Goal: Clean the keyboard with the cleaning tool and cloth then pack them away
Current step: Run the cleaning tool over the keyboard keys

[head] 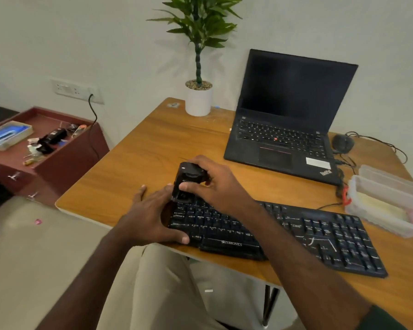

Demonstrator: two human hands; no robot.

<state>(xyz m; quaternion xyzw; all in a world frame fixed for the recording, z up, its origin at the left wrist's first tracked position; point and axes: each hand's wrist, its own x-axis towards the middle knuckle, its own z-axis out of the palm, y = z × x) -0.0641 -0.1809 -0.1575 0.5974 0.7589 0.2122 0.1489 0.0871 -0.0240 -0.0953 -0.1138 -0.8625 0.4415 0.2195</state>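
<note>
on wooden desk (134, 148), boxy black cleaning tool (187, 181), flat keyboard (296, 232)

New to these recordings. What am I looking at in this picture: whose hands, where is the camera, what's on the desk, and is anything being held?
There is no machine here: a person wears a camera on the head, looking down at their own hands. The right hand grips a small black cleaning tool set on the top left corner of the black keyboard. The left hand steadies the keyboard's left end, thumb on its front edge. Also on the wooden desk: an open laptop with a dark screen, a mouse, a potted plant and clear plastic boxes.
</note>
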